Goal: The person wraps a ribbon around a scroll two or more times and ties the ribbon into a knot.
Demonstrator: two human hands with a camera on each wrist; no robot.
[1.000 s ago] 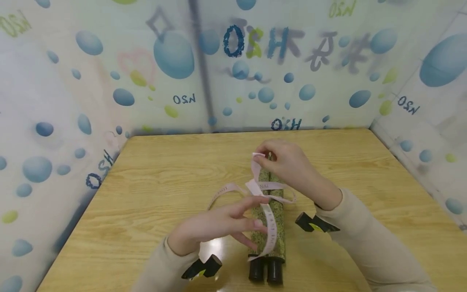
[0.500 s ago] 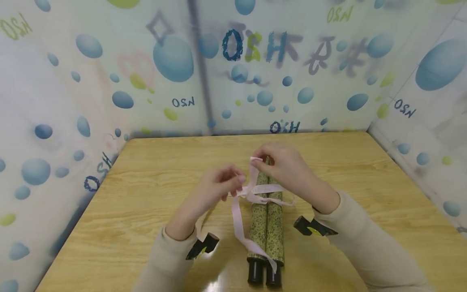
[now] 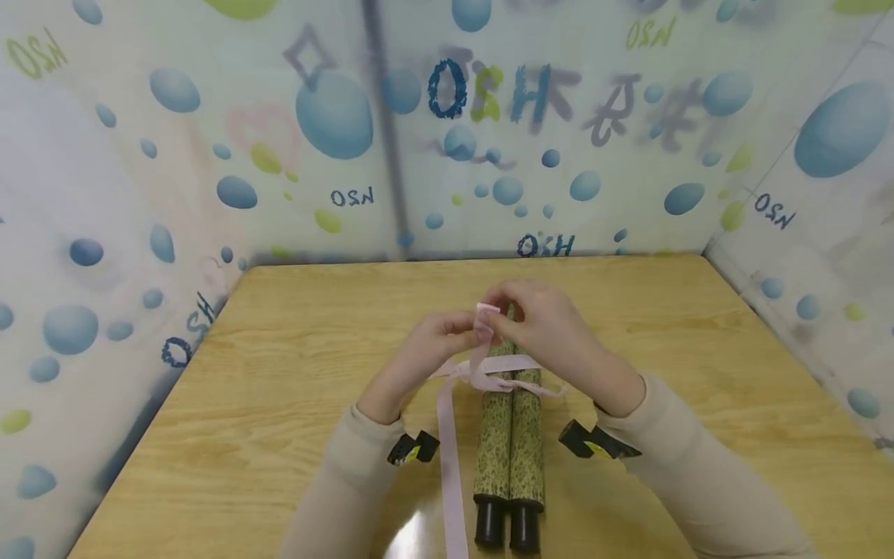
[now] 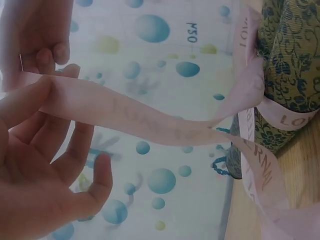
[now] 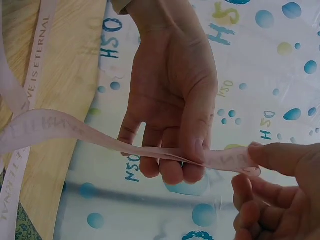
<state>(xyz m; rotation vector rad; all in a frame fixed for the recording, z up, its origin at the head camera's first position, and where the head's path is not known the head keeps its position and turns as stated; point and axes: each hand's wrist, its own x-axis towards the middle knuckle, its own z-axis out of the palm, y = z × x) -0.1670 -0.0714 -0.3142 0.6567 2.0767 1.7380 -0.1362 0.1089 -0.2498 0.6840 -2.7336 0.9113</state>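
Note:
A pair of green-patterned brocade rolls [image 3: 494, 442] with black end knobs lies side by side on the table. Round their middle runs a pale pink printed ribbon [image 3: 517, 362], crossed near the left roll. My right hand [image 3: 548, 326] pinches a raised, folded-over part of this ribbon above the rolls. Right beside it, my left hand [image 3: 436, 349] pinches the same raised part between thumb and fingers. In the right wrist view the ribbon [image 5: 225, 160] stretches between the left hand [image 5: 172, 95] and the right hand [image 5: 280, 185]. A long ribbon tail [image 3: 450, 473] hangs toward the front, left of the rolls.
The wooden table [image 3: 300, 334] reaches back to a wall [image 3: 279, 155] printed with blue and green drops and lettering. Both wrists carry small black cameras [image 3: 414, 448] over beige sleeves. A small ribbon loop [image 3: 552, 388] sticks out right of the rolls.
My left hand has moved from over the rolls up and left, then in to the raised ribbon, which it now pinches. The front tail has swung left off the rolls. The right hand keeps its grip.

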